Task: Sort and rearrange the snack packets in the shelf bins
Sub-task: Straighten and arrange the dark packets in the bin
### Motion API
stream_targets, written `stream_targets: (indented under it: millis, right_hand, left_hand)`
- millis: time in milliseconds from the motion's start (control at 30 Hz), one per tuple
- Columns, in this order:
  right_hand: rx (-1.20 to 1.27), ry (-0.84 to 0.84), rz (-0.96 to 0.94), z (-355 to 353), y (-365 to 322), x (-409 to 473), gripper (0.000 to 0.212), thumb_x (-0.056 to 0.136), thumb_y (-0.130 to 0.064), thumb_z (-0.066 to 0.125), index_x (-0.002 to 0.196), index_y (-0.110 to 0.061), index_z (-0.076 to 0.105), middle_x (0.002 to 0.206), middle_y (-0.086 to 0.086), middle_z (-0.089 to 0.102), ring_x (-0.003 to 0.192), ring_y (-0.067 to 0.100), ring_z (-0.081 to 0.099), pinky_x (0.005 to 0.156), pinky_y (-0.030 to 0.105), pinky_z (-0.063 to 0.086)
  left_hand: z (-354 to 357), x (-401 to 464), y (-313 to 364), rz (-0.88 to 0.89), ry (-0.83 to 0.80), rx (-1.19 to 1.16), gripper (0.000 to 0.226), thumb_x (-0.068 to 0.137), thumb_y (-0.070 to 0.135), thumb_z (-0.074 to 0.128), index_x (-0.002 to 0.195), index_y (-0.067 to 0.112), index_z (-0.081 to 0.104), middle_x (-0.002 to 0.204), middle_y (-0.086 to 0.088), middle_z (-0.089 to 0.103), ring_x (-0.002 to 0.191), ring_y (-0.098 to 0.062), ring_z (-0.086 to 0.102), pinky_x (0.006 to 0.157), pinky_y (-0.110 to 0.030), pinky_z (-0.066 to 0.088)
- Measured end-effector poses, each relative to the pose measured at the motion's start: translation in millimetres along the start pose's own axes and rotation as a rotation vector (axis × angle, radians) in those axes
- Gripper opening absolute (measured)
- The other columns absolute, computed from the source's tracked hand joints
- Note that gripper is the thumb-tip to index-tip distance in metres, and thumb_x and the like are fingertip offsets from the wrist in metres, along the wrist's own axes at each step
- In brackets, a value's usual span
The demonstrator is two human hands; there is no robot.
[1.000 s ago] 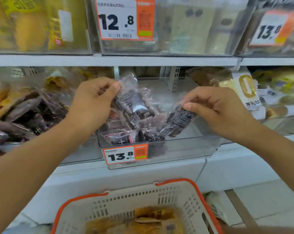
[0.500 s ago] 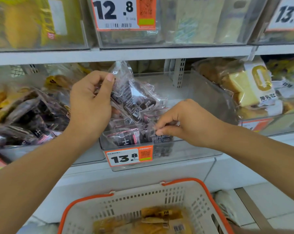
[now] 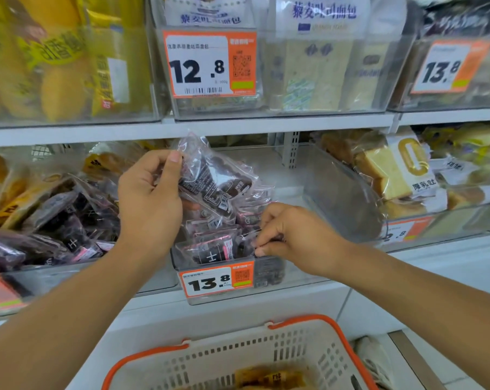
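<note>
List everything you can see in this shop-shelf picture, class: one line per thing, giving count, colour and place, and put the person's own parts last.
Dark snack packets: several, clear wrap over dark purple-black, centre clear bin.
Raised packet: one, same kind, above that bin.
Centre clear bin: one, transparent, middle shelf.
13.8 price tag: one, orange and white, on the bin front.
12.8 price tag: one, orange and white, upper bin.
Sliced bread pack: one, pale yellow, right bin.
Yellow bags: several, upper left bin.
Shopping basket: one, beige with orange rim, below the shelf.
Left hand: holds the raised packet.
Right hand: pinches a packet at the bin's front.
</note>
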State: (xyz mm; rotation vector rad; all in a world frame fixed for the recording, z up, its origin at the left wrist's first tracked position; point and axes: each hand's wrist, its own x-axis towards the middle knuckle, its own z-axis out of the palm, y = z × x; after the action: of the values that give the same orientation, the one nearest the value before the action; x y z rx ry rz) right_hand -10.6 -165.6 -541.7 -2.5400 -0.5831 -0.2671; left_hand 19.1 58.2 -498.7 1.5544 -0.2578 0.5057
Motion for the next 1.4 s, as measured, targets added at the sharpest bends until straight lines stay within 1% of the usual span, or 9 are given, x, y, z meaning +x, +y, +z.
stream_targets:
  millis: [133,300,500,667,767,900,1133,1300,1400]
  right_hand:
    - [0.254,-0.126,0.045,-21.0,-6.9,-13.3,0.016,0.086,-0.027,0.077,0.098,-0.017,0.081,0.091,-0.004,0.069,0.084,0.018,0.067,0.076,0.037,0.057]
    - [0.755,0.295,0.550,-62.6,25.9,9.0,0.037,0.099,-0.042,0.057,0.121,-0.016,0.069,0.121,0.007,0.070,0.112,0.023,0.065,0.091,0.035,0.057]
    - [1.079,-0.063,0.809,-26.5,32.9,61.5,0.090,0.089,-0.081,0.030,0.158,-0.023,0.025,0.159,0.009,0.034,0.146,0.026,0.036,0.122,0.045,0.022]
    - [1.028,-0.250,0.695,-17.2,12.9,73.5,0.080,0.096,-0.073,0.013,0.157,-0.023,0.021,0.157,-0.001,0.034,0.140,0.019,0.043,0.109,0.035,0.037]
    - [1.072,-0.289,0.648,-21.3,12.9,70.4,0.069,0.096,-0.071,0.013,0.124,-0.025,0.056,0.133,-0.006,0.058,0.099,0.010,0.066,0.082,0.028,0.049]
    - [0.916,-0.041,0.514,-27.8,25.8,59.5,0.075,0.093,-0.076,0.032,0.152,-0.030,0.036,0.157,0.005,0.040,0.142,0.023,0.041,0.118,0.046,0.032]
    - [0.653,-0.162,0.008,-62.3,3.9,17.3,0.053,0.079,0.009,0.064,0.128,-0.010,0.058,0.118,0.006,0.069,0.105,0.018,0.067,0.088,0.038,0.055]
    - [0.826,0.181,0.264,-60.3,32.7,35.7,0.027,0.090,-0.006,0.070,0.116,-0.004,0.069,0.103,0.013,0.075,0.090,0.023,0.072,0.074,0.034,0.059]
    - [0.884,0.346,0.538,-58.8,75.8,58.4,0.033,0.089,-0.012,0.074,0.118,-0.001,0.066,0.111,0.016,0.074,0.099,0.028,0.072,0.089,0.047,0.059]
  left_hand:
    - [2.2,0.2,0.3,-0.037,0.027,-0.066,0.024,0.104,0.026,0.050,0.092,0.016,0.068,0.098,-0.030,0.061,0.050,-0.020,0.062,0.054,-0.034,0.058]
    - [12.0,3.1,-3.8,-0.114,0.040,-0.123,0.023,0.102,0.025,0.053,0.090,0.016,0.069,0.087,-0.017,0.060,0.054,-0.012,0.062,0.060,-0.032,0.061]
    - [10.9,0.2,-26.2,0.280,0.051,0.306,0.017,0.102,0.032,0.054,0.098,0.036,0.070,0.086,0.008,0.069,0.070,-0.023,0.071,0.064,-0.041,0.061]
    - [8.8,1.3,-34.7,0.386,0.004,0.368,0.020,0.100,0.035,0.056,0.110,0.029,0.072,0.097,0.016,0.071,0.077,-0.018,0.071,0.069,-0.045,0.060]
    - [12.0,-1.7,-24.8,0.451,-0.027,0.395,0.019,0.100,0.032,0.055,0.107,0.027,0.072,0.093,0.016,0.069,0.079,-0.013,0.070,0.070,-0.041,0.060]
    - [27.2,0.0,-7.4,0.669,-0.070,0.480,0.019,0.098,0.015,0.058,0.107,0.013,0.075,0.096,0.010,0.068,0.092,0.007,0.060,0.087,-0.009,0.045]
    - [63.7,-4.3,-8.5,0.735,-0.136,0.420,0.021,0.094,-0.001,0.064,0.111,0.005,0.074,0.103,-0.004,0.070,0.096,-0.006,0.060,0.088,-0.007,0.042]
    - [78.4,1.5,-1.4,0.426,-0.474,0.570,0.075,0.099,0.048,0.050,0.157,0.035,0.004,0.150,-0.002,0.036,0.130,-0.008,0.039,0.103,-0.026,0.037]
    - [77.4,23.4,-11.7,0.588,-0.640,0.984,0.103,0.091,0.061,0.052,0.151,0.035,-0.027,0.154,-0.006,0.027,0.139,-0.029,0.033,0.109,-0.046,0.039]
